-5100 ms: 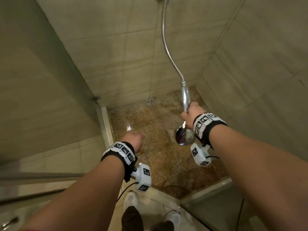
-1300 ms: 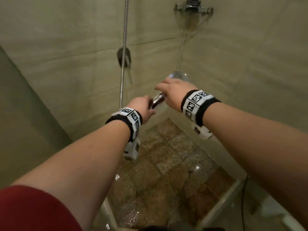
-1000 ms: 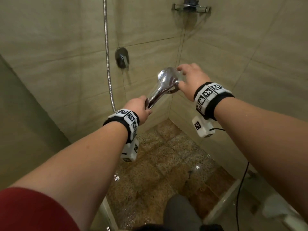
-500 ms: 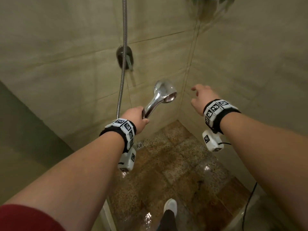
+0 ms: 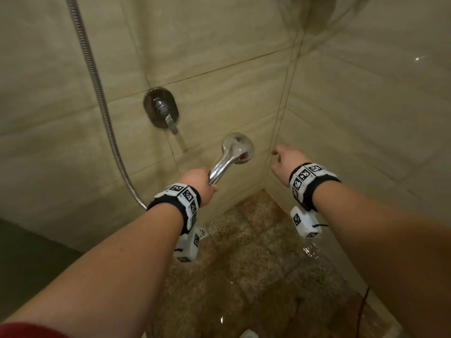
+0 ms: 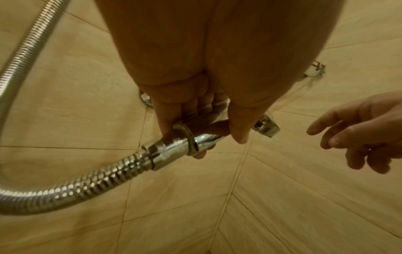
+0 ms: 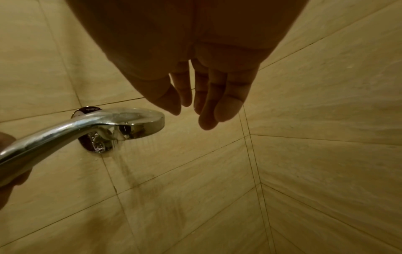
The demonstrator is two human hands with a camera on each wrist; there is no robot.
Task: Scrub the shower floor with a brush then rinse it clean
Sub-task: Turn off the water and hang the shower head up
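Note:
My left hand (image 5: 200,185) grips the handle of the chrome shower head (image 5: 234,152), fingers wrapped round it just above the hose joint (image 6: 172,151). The head (image 7: 130,123) points toward the wall and floor, with thin streams of water falling from its face. My right hand (image 5: 286,159) hangs free to the right of the head, fingers relaxed and holding nothing (image 7: 204,96). The wet speckled brown shower floor (image 5: 244,264) lies below. No brush is in view.
A chrome mixer valve with a lever (image 5: 162,111) sits on the beige tiled wall behind the shower head. The metal hose (image 5: 102,101) loops down the wall at the left. The corner of two tiled walls (image 5: 283,106) is just beyond my right hand.
The shower head passed from my right hand to my left, and the right hand let go and drew off to the right. The view tilted so the mixer valve is now nearer the middle.

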